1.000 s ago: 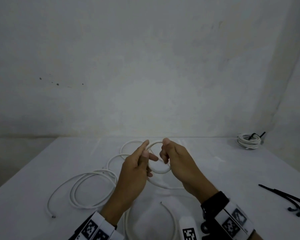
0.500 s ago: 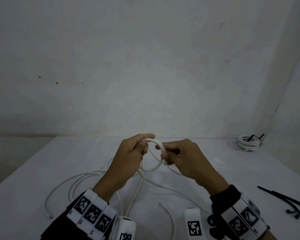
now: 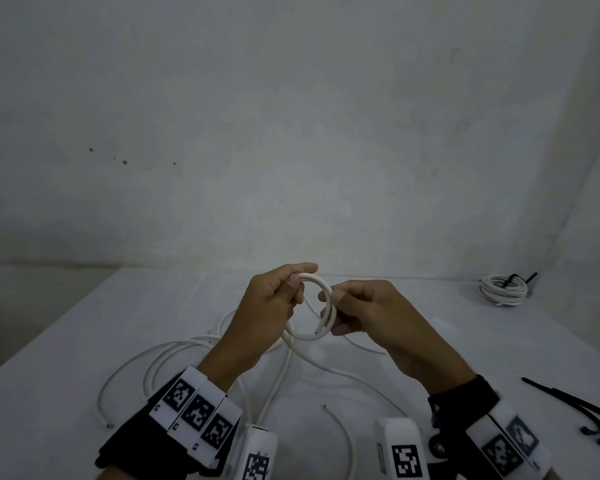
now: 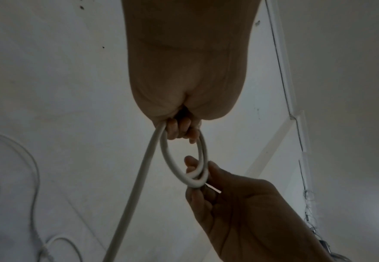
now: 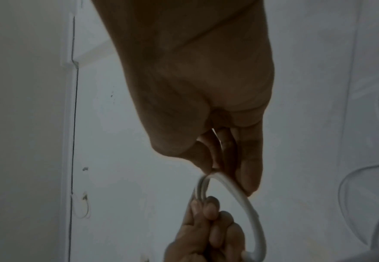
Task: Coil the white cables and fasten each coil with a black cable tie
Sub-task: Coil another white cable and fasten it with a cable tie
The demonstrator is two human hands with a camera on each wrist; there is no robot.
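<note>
Above the middle of the white table (image 3: 66,341) both hands hold a small loop of white cable (image 3: 317,282). My left hand (image 3: 274,303) pinches the loop's left side between thumb and curled fingers. My right hand (image 3: 368,313) pinches its right side, where the cable's cut end (image 3: 317,329) pokes down. The wrist views show the same loop (image 4: 184,170) (image 5: 249,209) between the two hands. The rest of this cable (image 3: 274,386) trails down to the table and curves off to the left. Several black cable ties (image 3: 582,407) lie at the right edge.
A finished white coil with a black tie (image 3: 503,289) sits at the far right corner. More loose white cable (image 3: 136,368) loops over the table's left half, and another cable end (image 3: 343,431) lies near the front. A white wall stands behind the table.
Both hands have risen slightly and stayed close together. The loop has been turned and tightened, and the cut end now hangs beside my right fingers.
</note>
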